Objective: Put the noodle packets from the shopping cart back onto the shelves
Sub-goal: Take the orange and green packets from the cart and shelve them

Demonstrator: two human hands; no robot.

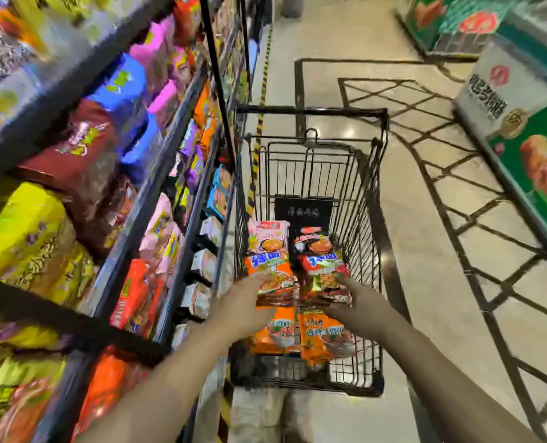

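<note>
A black wire shopping cart (374,225) stands in the aisle before me with several noodle packets inside. My left hand (243,302) grips the near end of an orange packet (269,270). A red packet (323,270) lies beside it, and my right hand (358,302) grips its near end. Under my hands lie two more orange packets (320,337), and two others (267,238) sit further forward in the cart. The noodle shelves (176,174) run along my left, close to the cart's side.
The shelves are packed with yellow, maroon, blue, pink and orange packets. A green freezer display (521,148) stands at the right. Tiled floor (425,235) with dark line patterns lies between cart and display. Yellow-black tape runs along the shelf base.
</note>
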